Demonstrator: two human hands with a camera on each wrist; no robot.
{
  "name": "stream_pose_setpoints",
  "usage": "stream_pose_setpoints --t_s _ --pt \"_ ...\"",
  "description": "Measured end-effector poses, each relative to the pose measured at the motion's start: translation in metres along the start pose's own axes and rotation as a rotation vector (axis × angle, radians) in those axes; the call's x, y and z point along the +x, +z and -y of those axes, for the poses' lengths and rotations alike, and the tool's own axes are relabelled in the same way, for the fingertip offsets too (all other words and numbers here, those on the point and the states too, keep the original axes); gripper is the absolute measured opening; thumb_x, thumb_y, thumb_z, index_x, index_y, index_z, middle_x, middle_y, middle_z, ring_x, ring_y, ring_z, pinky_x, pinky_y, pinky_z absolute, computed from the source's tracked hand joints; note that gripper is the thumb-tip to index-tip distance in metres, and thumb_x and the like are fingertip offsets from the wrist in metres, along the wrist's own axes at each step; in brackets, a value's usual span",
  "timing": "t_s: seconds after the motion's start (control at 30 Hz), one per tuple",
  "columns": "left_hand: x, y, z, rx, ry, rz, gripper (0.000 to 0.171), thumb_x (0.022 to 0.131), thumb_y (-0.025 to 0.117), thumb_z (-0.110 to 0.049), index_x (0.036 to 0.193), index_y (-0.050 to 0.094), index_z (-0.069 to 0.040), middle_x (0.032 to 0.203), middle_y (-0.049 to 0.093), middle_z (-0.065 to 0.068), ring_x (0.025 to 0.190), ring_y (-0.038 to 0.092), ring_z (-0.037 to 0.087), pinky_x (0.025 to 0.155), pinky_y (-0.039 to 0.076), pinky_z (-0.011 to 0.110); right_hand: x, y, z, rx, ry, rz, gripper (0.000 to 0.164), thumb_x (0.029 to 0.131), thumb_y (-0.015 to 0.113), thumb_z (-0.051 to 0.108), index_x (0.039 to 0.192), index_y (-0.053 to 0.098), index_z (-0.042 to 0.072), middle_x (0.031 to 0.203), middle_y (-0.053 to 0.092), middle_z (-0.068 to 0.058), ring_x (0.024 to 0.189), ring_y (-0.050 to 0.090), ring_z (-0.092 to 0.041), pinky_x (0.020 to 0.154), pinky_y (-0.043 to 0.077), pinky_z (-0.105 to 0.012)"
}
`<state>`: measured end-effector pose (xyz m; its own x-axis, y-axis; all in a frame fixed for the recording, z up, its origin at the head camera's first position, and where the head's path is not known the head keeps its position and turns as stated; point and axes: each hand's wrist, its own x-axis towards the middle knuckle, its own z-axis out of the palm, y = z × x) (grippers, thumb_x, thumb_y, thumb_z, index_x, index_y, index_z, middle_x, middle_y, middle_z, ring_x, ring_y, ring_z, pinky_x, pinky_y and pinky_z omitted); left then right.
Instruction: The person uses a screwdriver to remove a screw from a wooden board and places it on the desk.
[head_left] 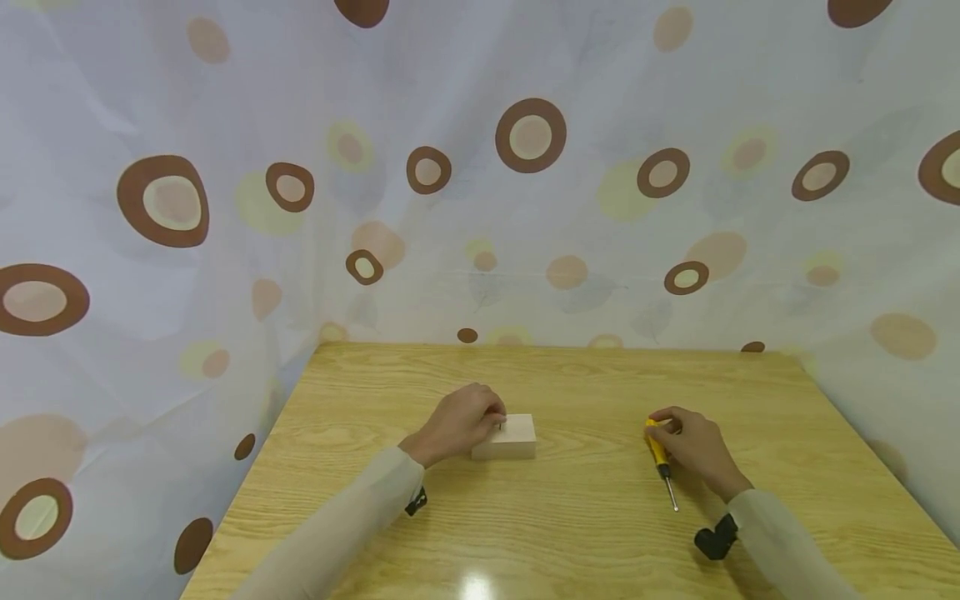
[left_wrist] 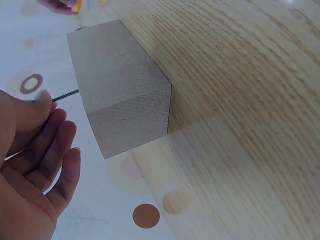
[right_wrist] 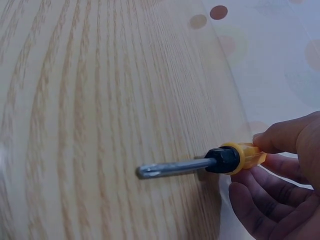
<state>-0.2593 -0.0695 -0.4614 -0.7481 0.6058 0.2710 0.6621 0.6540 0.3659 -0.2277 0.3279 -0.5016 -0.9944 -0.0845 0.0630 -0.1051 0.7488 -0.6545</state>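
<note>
A pale wooden block (head_left: pixel 504 450) lies on the table, left of centre. Above its top face, my left hand (head_left: pixel 467 419) pinches a dark threaded screw (left_wrist: pixel 65 95) between thumb and fingers. The screw's lower end meets the block's top face in the left wrist view; its head is hidden by the fingertips. Off to the right, my right hand (head_left: pixel 697 446) grips the yellow handle of a screwdriver (head_left: pixel 658 450) between thumb and fingers. Its metal shaft (right_wrist: pixel 175 169) points toward the table's near side, close to the wood surface.
The wood-grain table (head_left: pixel 585 525) carries the block and the screwdriver. A white curtain (head_left: pixel 480 208) with brown and yellow dots hangs behind the table and along both sides. Black camera straps sit at both wrists.
</note>
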Motion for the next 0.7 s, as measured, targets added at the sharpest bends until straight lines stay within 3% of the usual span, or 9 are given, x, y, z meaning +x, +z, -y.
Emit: stream_pose_setpoints --t_s 0.27,0.7 --pt "-0.0016 0.0018 0.0066 -0.013 0.019 -0.018 0.015 0.097 0.075 -0.028 0.092 0.079 -0.014 0.086 0.069 -0.007 0.078 0.059 0.006 0.069 0.052 0.022 -0.0014 0.001 0.0012 -0.001 0.001 -0.003 0.039 0.102 0.067 0.026 0.126 0.066 -0.005 0.098 0.073 -0.013 0.074 0.067 -0.017 0.06 0.055 -0.03" --pt "-0.0017 0.0053 0.0046 -0.003 0.029 0.019 0.012 0.102 0.066 -0.015 0.099 0.076 -0.009 0.094 0.07 0.0 0.084 0.061 0.011 0.075 0.053 0.026 -0.0006 0.0012 0.002 -0.027 0.003 -0.001 0.04 0.103 0.066 0.029 0.125 0.066 -0.004 0.097 0.073 -0.011 0.077 0.067 -0.018 0.062 0.054 -0.031"
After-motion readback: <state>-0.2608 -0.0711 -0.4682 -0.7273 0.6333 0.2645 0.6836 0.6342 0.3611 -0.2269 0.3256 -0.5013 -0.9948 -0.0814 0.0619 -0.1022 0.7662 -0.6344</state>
